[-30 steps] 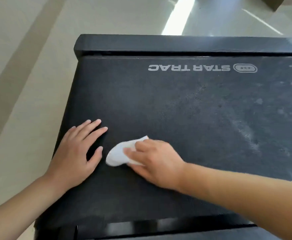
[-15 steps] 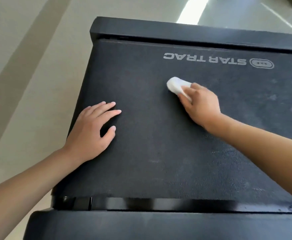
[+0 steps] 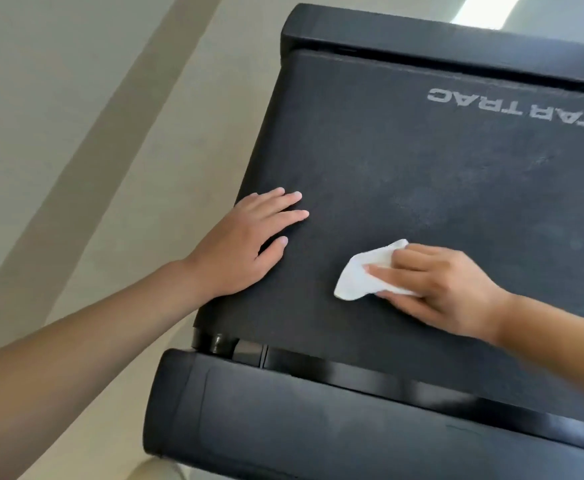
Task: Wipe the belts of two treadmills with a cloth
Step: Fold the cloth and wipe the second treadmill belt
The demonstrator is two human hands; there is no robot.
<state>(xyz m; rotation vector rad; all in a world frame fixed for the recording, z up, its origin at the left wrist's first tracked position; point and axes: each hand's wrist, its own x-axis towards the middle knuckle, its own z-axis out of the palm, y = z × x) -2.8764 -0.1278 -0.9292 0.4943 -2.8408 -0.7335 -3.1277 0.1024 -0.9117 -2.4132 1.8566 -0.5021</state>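
Note:
A black treadmill belt (image 3: pixel 422 174) with STAR TRAC lettering fills the right of the head view, dusty grey in patches. My right hand (image 3: pixel 439 289) holds a crumpled white cloth (image 3: pixel 359 275) down on the belt's near part, with fingers curled over it and the thumb below. My left hand (image 3: pixel 245 244) lies flat on the belt near its left edge, fingers straight and spread, a short way left of the cloth.
A black end cover (image 3: pixel 283 420) of the treadmill runs across the bottom, with a glossy roller gap (image 3: pixel 318 365) before the belt. A black rail (image 3: pixel 422 39) borders the belt's far end. Pale tiled floor (image 3: pixel 93 133) lies to the left.
My right hand has swept the cloth from near the lettering back toward me and leftward. The left hand has stayed flat on the belt. The camera has shifted left.

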